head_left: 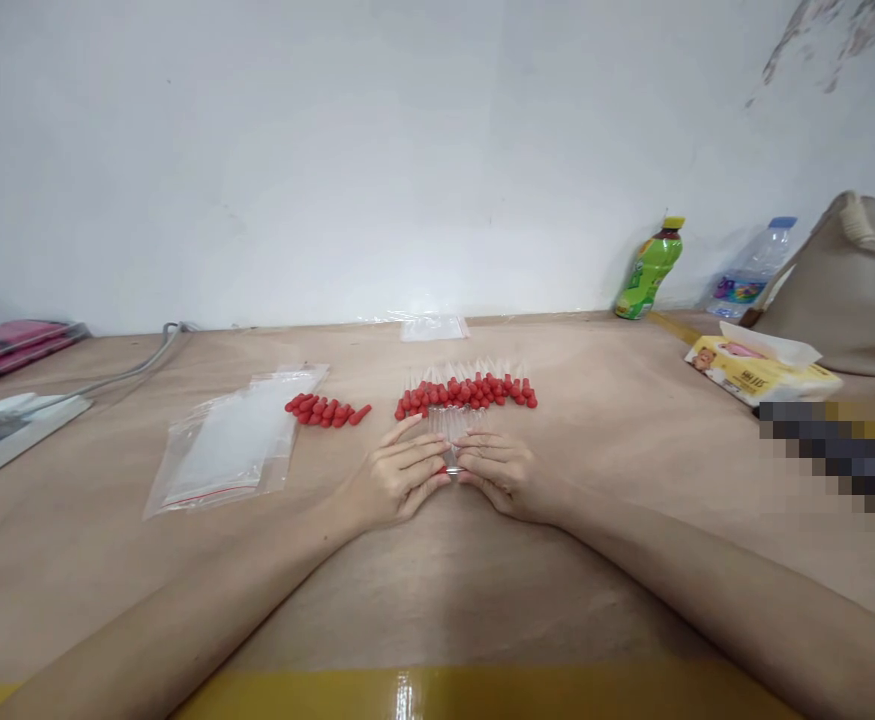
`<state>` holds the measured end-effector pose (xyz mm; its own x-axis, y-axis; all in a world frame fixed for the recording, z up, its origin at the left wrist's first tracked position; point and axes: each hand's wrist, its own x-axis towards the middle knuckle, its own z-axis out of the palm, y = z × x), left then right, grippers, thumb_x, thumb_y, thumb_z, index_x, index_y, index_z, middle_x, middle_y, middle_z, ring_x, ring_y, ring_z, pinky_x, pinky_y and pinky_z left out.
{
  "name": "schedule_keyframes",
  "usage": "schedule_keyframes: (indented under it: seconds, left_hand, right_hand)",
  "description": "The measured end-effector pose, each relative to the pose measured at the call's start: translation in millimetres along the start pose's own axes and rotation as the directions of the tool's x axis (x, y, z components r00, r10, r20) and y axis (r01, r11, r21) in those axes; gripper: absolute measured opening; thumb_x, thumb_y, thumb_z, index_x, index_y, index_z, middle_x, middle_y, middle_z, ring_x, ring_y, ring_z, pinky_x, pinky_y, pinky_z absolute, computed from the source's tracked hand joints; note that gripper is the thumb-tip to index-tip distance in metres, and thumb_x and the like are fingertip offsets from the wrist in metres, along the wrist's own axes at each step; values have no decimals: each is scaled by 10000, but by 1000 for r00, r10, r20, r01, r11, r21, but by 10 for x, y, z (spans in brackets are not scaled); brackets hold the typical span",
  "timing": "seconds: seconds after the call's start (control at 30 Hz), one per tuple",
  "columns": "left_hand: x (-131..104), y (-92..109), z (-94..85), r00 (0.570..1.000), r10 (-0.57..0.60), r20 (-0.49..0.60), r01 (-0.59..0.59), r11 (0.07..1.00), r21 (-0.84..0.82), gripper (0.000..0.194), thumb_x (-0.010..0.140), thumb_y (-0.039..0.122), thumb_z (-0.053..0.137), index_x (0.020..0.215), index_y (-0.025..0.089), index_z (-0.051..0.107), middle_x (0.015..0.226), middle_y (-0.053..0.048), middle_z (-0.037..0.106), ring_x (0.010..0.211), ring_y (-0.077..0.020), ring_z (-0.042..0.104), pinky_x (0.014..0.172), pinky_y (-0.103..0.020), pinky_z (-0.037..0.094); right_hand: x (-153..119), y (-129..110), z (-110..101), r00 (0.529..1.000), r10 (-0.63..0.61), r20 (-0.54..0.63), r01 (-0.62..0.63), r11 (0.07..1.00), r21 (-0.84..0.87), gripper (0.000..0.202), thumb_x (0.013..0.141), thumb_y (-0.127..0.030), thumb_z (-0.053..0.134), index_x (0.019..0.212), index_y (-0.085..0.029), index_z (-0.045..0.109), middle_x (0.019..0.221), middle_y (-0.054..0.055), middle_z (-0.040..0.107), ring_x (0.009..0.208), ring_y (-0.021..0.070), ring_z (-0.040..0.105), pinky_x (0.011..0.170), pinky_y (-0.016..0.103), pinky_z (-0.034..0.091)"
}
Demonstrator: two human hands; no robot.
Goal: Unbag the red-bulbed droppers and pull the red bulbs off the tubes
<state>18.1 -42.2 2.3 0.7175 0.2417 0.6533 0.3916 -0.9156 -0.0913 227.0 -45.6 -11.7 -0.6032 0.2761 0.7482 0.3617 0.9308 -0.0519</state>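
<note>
Close together at the middle of the table are my left hand (pixel 405 474) and my right hand (pixel 503 472). Left fingertips pinch a small red rubber bulb (pixel 441 470), mostly hidden by them. Held level between the two hands is a short clear glass tube (pixel 452 473), its right end in my right fingertips. Just beyond the fingers lie several loose clear tubes (pixel 449 424), side by side. Past these, a heap of droppers with red bulbs (pixel 467 390) points its clear stems toward the wall. Left of the heap sits a small pile of loose red bulbs (pixel 324 410).
Clear zip bags (pixel 227 440) lie left of my left hand, another bag (pixel 434 328) by the wall. A power strip (pixel 24 425) with a cable is far left. To the right stand a green bottle (pixel 648 272), a water bottle (pixel 750 275), a tissue pack (pixel 759 375) and a beige bag (pixel 849 290).
</note>
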Motion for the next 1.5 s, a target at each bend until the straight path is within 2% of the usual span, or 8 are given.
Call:
schedule_keyframes:
  seconds: [0.4, 0.7, 1.1, 1.17, 1.23, 1.3, 1.4, 1.5]
  left_hand:
    - [17, 19, -68, 990, -79, 115, 92, 989, -112, 135, 855, 178, 472, 897, 166, 599, 1003, -70, 669, 1029, -170, 586, 1059, -446, 285]
    - [-19, 14, -87, 993, -67, 97, 78, 989, -122, 176, 855, 185, 477, 980, 175, 600, 1002, -61, 671, 1027, -178, 587, 1039, -433, 319]
    - [-58, 44, -122, 999, 6, 40, -4, 998, -61, 145, 836, 176, 511, 954, 184, 596, 991, -47, 675, 1052, -183, 570, 1007, -410, 357]
    - [-75, 44, -135, 999, 0, 39, 2, 999, -54, 138, 831, 178, 517, 942, 189, 598, 997, -43, 672, 1055, -190, 562, 990, -409, 367]
    - [-105, 6, -166, 997, -72, 13, 72, 996, -52, 125, 834, 170, 504, 907, 191, 604, 989, -39, 667, 1014, -187, 570, 939, -390, 402]
    - [-142, -86, -221, 966, -248, -65, 247, 969, -29, 140, 848, 172, 473, 872, 182, 611, 955, -47, 651, 930, -175, 577, 851, -356, 445]
    - [-187, -325, -339, 812, -542, -215, 558, 830, 16, 200, 866, 237, 441, 867, 167, 629, 862, -62, 586, 821, -170, 554, 720, -320, 475]
    - [-232, -617, -467, 693, -675, -254, 704, 710, 34, 245, 858, 266, 431, 946, 154, 630, 837, -67, 522, 789, -175, 540, 678, -315, 487]
  right_hand:
    - [-7, -17, -40, 999, -52, 12, 53, 996, -66, 97, 845, -174, 501, 879, -153, 589, 909, 72, 678, 970, 159, 605, 939, 325, 477]
    - [-10, -34, -82, 994, -101, -29, 97, 989, -116, 115, 840, -139, 497, 895, -151, 597, 883, 66, 686, 1012, 172, 590, 945, 344, 474]
    - [-29, -67, -116, 993, -113, -24, 111, 991, -76, 159, 823, -130, 518, 962, -143, 595, 896, 74, 682, 1026, 175, 583, 965, 353, 459]
    - [-49, -51, -130, 992, -120, -36, 117, 990, -75, 170, 828, -134, 511, 976, -150, 592, 909, 73, 681, 1031, 176, 579, 958, 358, 463]
    - [-83, -3, -171, 992, -101, -72, 95, 992, -81, 171, 836, -138, 496, 974, -160, 594, 920, 72, 677, 1027, 176, 579, 930, 360, 479]
    - [-123, 75, -232, 993, -16, -117, 4, 994, -106, 152, 835, -146, 498, 939, -170, 606, 893, 63, 676, 988, 178, 590, 879, 358, 489]
    - [-171, 205, -303, 970, 197, -141, -223, 953, -205, 124, 831, -197, 521, 872, -187, 637, 738, 29, 661, 772, 162, 600, 751, 337, 464]
    - [-191, 277, -299, 929, 346, -134, -370, 887, -278, 185, 847, -241, 489, 927, -197, 651, 656, 17, 614, 621, 135, 535, 649, 306, 398]
